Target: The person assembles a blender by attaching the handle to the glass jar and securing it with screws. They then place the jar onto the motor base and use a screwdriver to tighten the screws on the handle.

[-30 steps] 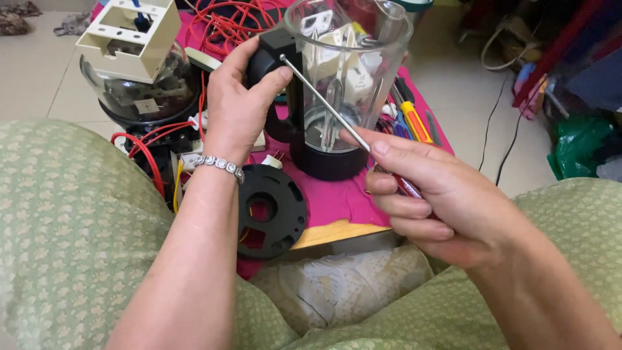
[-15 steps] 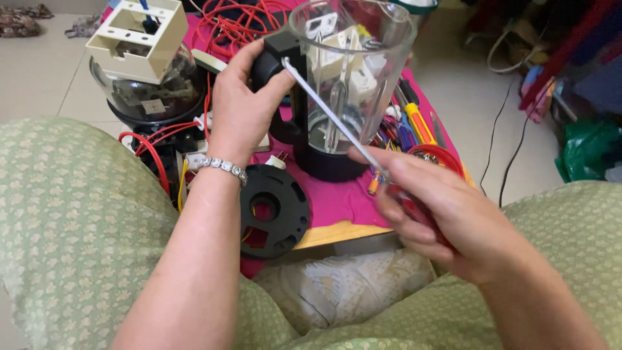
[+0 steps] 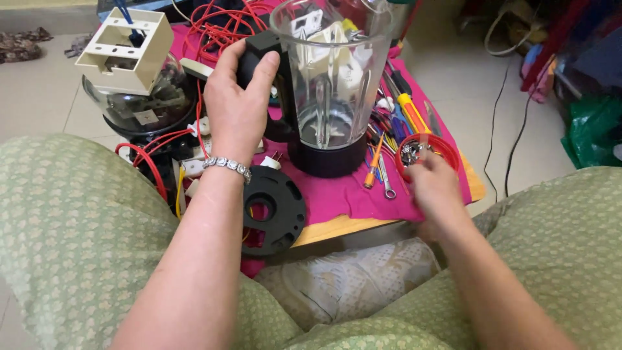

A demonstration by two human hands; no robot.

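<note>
A clear blender jar (image 3: 330,71) on a black base stands upright on a pink cloth (image 3: 343,194). My left hand (image 3: 236,110), with a bracelet on the wrist, grips the jar's black handle (image 3: 256,55). My right hand (image 3: 437,194) is blurred and low at the right, its fingertips at the near rim of a small red bowl (image 3: 447,146) of metal bits. I cannot tell whether it holds anything. An orange-handled screwdriver (image 3: 374,167) and a small spanner (image 3: 385,185) lie between the jar and that hand.
A black round plate (image 3: 275,210) lies at the board's near edge. At the left, a cream plastic housing (image 3: 123,48) sits on a dark glass dome (image 3: 142,110) among red wires (image 3: 152,165). More tools, including a yellow-handled screwdriver (image 3: 409,110), lie behind the bowl. My green-clothed knees flank the board.
My right hand, which held a long thin metal rod up beside the jar, has dropped to the red bowl; the rod is gone from view. My left hand kept hold of the handle.
</note>
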